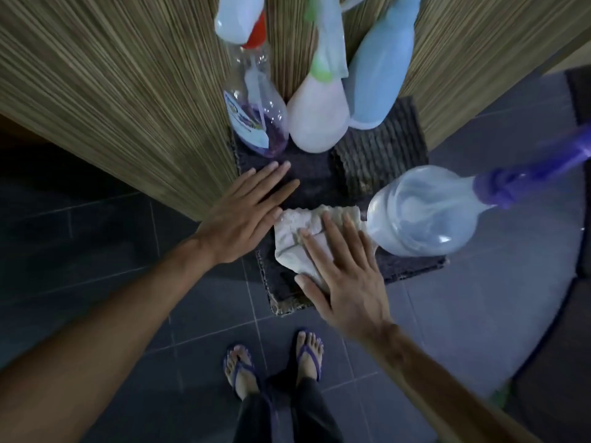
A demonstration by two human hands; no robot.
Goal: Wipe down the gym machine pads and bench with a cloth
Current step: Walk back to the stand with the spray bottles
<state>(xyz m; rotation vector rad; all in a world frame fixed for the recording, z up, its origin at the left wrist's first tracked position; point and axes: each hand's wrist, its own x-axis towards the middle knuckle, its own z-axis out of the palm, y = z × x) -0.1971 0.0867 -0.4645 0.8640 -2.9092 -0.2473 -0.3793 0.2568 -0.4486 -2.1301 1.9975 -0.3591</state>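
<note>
Pressing flat on crumpled pale cloth (300, 231), right hand (345, 276), open-fingered; left hand (243, 215) splayed on dark fuzzy mat (313, 180).

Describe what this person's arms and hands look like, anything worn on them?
Both arms are bare up to the frame edge: no sleeves show. The left hand and right hand wear no gloves, and no rings, watch or bands are visible. Nails are short and unpainted.

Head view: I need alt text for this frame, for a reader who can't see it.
A person's right hand lies flat on a crumpled pale cloth on a dark mat, while the open left hand hovers beside it. Four spray bottles stand around the mat, one with a purple trigger nearest the cloth; sandalled feet show on dark floor tiles below.
</note>
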